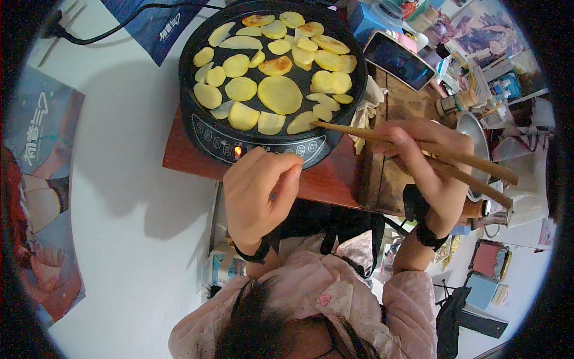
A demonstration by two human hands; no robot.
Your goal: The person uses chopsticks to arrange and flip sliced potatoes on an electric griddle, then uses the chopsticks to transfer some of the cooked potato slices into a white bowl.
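Observation:
A round black electric griddle (287,137) holds many thin potato slices (280,95), most pale yellow, a few browned on top. My right hand (426,152) grips a pair of wooden chopsticks (471,168). Their tips touch or hover just over a slice (301,123) at the griddle's front right edge. My left hand (262,197) is curled into a loose fist in front of the griddle, and nothing shows in it. It covers part of the control panel (210,134), where a small orange light (238,151) glows.
Under the griddle is a reddish-brown wooden table (327,181). A phone (399,59) leans at the griddle's right. Beyond my right hand stand a metal bowl (473,128) and a spice jar (457,102). A black power cord (121,33) runs along the upper left.

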